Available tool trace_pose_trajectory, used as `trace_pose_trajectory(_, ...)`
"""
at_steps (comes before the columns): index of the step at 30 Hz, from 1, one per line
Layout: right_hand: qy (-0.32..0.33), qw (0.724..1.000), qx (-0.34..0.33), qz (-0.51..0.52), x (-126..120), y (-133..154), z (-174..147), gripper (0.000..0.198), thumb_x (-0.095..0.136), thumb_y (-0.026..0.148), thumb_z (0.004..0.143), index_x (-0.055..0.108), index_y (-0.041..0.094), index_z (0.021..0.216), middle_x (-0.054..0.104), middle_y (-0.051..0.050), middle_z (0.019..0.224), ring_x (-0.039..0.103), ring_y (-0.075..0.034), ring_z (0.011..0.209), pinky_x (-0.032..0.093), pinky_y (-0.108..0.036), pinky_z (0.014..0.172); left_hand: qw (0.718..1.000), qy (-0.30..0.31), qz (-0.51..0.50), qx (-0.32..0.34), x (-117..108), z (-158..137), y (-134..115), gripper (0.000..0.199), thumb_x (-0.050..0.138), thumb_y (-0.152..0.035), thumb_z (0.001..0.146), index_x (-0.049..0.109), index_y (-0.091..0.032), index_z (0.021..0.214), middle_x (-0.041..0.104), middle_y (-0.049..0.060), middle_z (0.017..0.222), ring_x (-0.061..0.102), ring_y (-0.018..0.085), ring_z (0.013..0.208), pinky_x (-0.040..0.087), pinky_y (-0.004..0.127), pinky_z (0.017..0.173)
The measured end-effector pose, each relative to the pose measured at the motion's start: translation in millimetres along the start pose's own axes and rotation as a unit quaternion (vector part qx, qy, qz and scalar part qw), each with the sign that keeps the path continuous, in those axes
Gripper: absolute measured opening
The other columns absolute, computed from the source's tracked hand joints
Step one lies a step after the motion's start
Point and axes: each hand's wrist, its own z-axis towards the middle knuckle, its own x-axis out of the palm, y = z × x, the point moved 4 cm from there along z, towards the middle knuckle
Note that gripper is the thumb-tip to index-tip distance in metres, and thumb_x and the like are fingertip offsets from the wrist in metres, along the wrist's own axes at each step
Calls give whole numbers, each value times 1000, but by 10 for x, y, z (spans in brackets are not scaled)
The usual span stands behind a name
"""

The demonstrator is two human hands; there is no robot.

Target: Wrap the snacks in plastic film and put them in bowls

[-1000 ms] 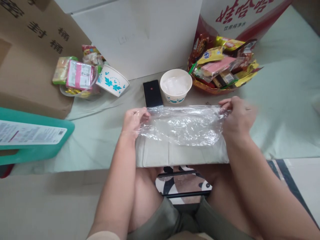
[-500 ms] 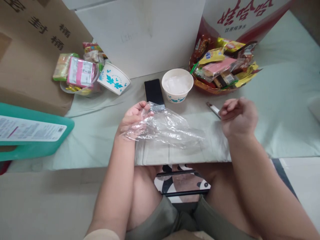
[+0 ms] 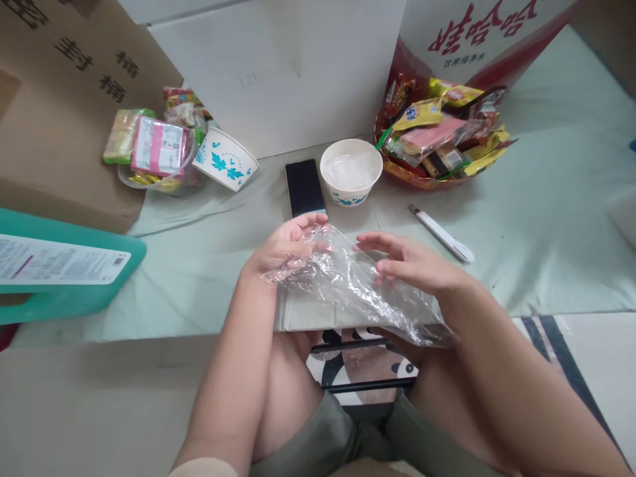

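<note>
A crinkled clear plastic bag point(image 3: 348, 278) hangs between my hands over the table's front edge. My left hand point(image 3: 291, 245) is closed on its upper left part, thumb and fingers gripping the film. On the other side, my right hand point(image 3: 407, 262) has its fingers apart and reaches over the film's right part; whether the fingertips touch it I cannot tell. Behind the bag lies a black phone point(image 3: 304, 185). Beside the phone stands a white paper bowl point(image 3: 351, 169) with blue leaf prints and something clear and translucent inside. A white utility knife point(image 3: 442, 232) rests to the right.
A basket point(image 3: 427, 180) heaped with wrapped snacks stands at the back right. Another paper bowl point(image 3: 226, 159) lies tipped beside a clear tub point(image 3: 156, 175) of snacks. At left are a cardboard box point(image 3: 69, 139) and a green jug point(image 3: 106, 285). A white box point(image 3: 278, 73) stands behind.
My right hand has moved left from beside the knife to the bag, and its fingers have spread. The bag's right part now hangs lower. My left hand has shifted slightly right and down.
</note>
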Motion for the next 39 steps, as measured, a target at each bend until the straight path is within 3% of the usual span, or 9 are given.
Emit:
trace_pose_trajectory(3, -9, 999, 0, -33, 41, 36, 12, 45, 83, 38, 77, 68, 20, 115, 75, -5, 101, 61, -10, 63, 47, -21, 49, 1000, -5, -9, 14, -14, -9, -23, 70, 85, -7, 55, 65, -22, 120, 69, 9, 117, 72, 15, 77, 27, 12, 36)
trace_pose_trajectory(6, -29, 998, -43, -40, 124, 79, 31, 29, 79, 45, 79, 66, 19, 81, 59, 5, 63, 49, -8, 56, 40, -21, 50, 998, -17, -35, 42, -14, -22, -62, 79, 87, -14, 52, 63, -27, 126, 71, 8, 118, 72, 17, 77, 36, 14, 42)
trace_pose_trajectory(9, -127, 985, -111, 23, 138, 108, 52, 34, 76, 49, 81, 58, 21, 74, 52, 7, 58, 40, -6, 49, 31, -20, 46, 995, -51, -64, 66, -1, -18, -96, 70, 83, -50, 63, 64, -26, 126, 71, 12, 125, 74, 24, 88, 36, 17, 43)
trace_pose_trajectory(14, -255, 954, -140, 77, 102, 80, 138, 35, 75, 50, 77, 51, 24, 79, 67, 4, 69, 53, -8, 47, 35, -21, 43, 993, -41, -78, 78, 130, 79, -3, 91, 55, -93, 68, 68, -18, 119, 69, 19, 131, 69, 33, 114, 54, 28, 61)
trace_pose_trajectory(18, -315, 938, -143, 16, 118, 63, 157, 26, 71, 42, 79, 53, 24, 83, 68, 5, 68, 57, -10, 45, 42, -23, 44, 994, 61, -75, 56, 325, 181, 193, 90, 80, -82, 55, 70, -17, 118, 66, 19, 138, 66, 33, 125, 59, 36, 91)
trace_pose_trajectory(21, -381, 907, -168, -66, 144, 67, 93, 12, 65, 32, 86, 56, 25, 87, 65, 7, 61, 57, -10, 46, 45, -23, 49, 994, 91, -37, 42, 430, 220, 297, 78, 93, -59, 57, 69, -20, 120, 66, 17, 139, 70, 32, 119, 59, 37, 91)
trace_pose_trajectory(30, -485, 849, -193, -82, 28, 115, 3, 5, 61, 29, 90, 58, 25, 90, 54, 10, 50, 53, -10, 41, 42, -23, 43, 985, -152, 17, 84, 236, 244, 170, 22, 78, -29, 70, 64, -16, 81, 69, 1, 69, 63, 9, 54, 42, 17, 45)
trace_pose_trajectory(36, -481, 852, -188, -82, 27, 122, 38, 4, 62, 28, 88, 58, 26, 87, 53, 10, 49, 50, -10, 39, 38, -22, 40, 985, -112, -16, 127, 252, 201, 148, 68, 83, -53, 67, 50, -27, 121, 71, 5, 112, 73, 19, 91, 58, 28, 73)
trace_pose_trajectory(39, -473, 857, -188, -80, 55, 111, 43, 5, 62, 29, 88, 58, 26, 87, 53, 10, 50, 50, -9, 39, 38, -22, 40, 978, -111, 0, 174, 328, 181, 157, 74, 89, -48, 63, 42, -34, 119, 59, 3, 131, 69, 21, 112, 57, 26, 80)
